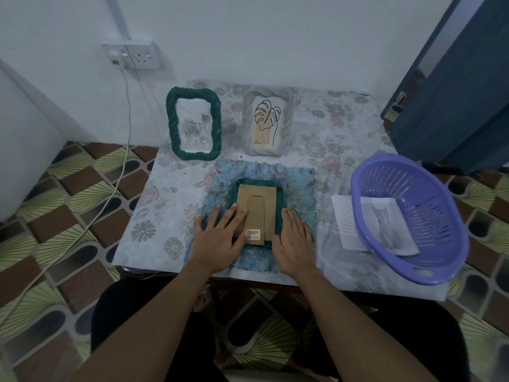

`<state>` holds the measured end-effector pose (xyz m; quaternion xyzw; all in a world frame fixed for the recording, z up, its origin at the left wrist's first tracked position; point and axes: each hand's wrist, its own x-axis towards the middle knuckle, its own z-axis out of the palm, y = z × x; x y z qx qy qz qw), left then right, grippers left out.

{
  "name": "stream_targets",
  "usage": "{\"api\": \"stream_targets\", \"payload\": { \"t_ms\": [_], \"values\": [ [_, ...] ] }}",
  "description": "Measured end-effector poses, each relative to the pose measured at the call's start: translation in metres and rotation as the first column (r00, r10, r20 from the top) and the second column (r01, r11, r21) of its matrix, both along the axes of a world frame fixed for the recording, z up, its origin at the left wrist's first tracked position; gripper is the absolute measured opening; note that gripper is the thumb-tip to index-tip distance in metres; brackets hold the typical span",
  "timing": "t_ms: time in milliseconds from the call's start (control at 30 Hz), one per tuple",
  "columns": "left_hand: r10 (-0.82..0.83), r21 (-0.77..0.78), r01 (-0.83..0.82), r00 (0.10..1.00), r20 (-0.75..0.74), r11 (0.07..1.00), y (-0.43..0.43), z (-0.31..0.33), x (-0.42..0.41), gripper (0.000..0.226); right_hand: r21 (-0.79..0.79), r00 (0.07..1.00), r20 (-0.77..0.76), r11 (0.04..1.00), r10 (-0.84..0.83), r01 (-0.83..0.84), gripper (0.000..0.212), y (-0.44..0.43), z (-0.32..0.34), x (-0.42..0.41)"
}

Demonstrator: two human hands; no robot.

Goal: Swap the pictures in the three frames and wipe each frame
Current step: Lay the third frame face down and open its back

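1. Two hands lie flat near the front edge of the worktop (154,194). The left hand (217,241) has its fingers straight and spread, pressing on the cardboard back of a face-down green frame (260,208). The right hand (293,241) rests with fingers straight and close together along that frame's right rim, gripping nothing.
2. The face-down green frame lies on a blue cloth (298,186) with its back in place. This swap looks either barely begun or just closed up; I cannot tell which.
3. To the right, a purple basket (429,210) holds a cat picture (384,224), and a lined sheet (344,219) is half hidden by its rim. Both are probably prints waiting for frames.
4. Farthest off, a second green frame (192,125) stands seemingly without a picture. Beside it, a grey frame (265,122) carries a leaf drawing. Most of the swapping and the wiping appear left to do.
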<state>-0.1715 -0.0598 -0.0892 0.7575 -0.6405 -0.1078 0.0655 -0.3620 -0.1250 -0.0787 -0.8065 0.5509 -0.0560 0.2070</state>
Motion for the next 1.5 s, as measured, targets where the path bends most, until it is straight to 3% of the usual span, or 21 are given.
{"api": "stream_targets", "payload": {
  "t_ms": [433, 667, 833, 967, 1200, 1300, 1500],
  "values": [
    [-0.001, 0.023, 0.001, 1.000, 0.005, 1.000, 0.000, 0.002, 0.001, 0.069, 0.052, 0.998, 0.043, 0.998, -0.043, 0.041, 0.065, 0.001, 0.010, 0.003],
    [0.061, -0.029, -0.062, 0.998, -0.021, 0.998, 0.001, 0.003, 0.000, 0.076, 0.206, 0.938, 0.245, 0.958, -0.247, 0.198, 0.060, -0.004, 0.035, 0.011],
    [0.065, -0.023, -0.065, 0.998, -0.011, 0.998, 0.002, 0.003, 0.000, 0.075, 0.277, 0.961, 0.121, 0.938, -0.251, 0.210, 0.046, -0.004, 0.043, 0.020],
    [0.065, -0.023, -0.066, 0.997, -0.045, 0.998, 0.003, 0.006, 0.000, 0.081, 0.356, 0.948, 0.158, 0.912, -0.275, 0.205, 0.047, -0.003, 0.045, 0.020],
    [0.067, -0.030, -0.068, 0.996, -0.057, 0.997, 0.003, 0.005, 0.001, 0.076, 0.498, 0.838, 0.321, 0.831, -0.441, 0.246, 0.040, -0.002, 0.045, 0.020],
    [0.066, -0.034, -0.068, 0.996, -0.060, 0.997, 0.004, 0.007, 0.001, 0.079, 0.533, 0.789, 0.343, 0.797, -0.511, 0.285, 0.052, -0.012, 0.015, 0.016],
    [0.061, -0.027, -0.063, 0.997, -0.051, 0.998, 0.004, 0.008, 0.001, 0.075, 0.587, 0.727, 0.390, 0.761, -0.564, 0.275, 0.026, -0.010, 0.041, 0.021]
  ]
}}
